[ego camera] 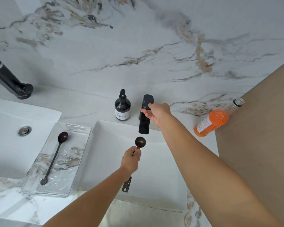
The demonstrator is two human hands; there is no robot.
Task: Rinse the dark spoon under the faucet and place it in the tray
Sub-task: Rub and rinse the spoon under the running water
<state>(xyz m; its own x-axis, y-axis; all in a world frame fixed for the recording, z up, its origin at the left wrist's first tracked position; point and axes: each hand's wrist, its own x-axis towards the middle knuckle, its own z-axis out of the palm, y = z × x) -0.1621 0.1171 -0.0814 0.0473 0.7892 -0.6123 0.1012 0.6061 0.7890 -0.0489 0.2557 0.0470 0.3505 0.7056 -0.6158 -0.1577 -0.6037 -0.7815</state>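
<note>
— Where is the left hand?
— Low and central, forearm reaching forward, fingers pinched shut around a thin handle.
— And the right hand?
— Stretched farther out, arm nearly straight, fingertips resting on a lever.

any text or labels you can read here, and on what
Nothing can be read.
Dark pump bottle: white label with lines of print, too small and blurred.
Orange bottle: white label with small print, too blurred.
Faucet, tray and spoons: no marks visible.
</note>
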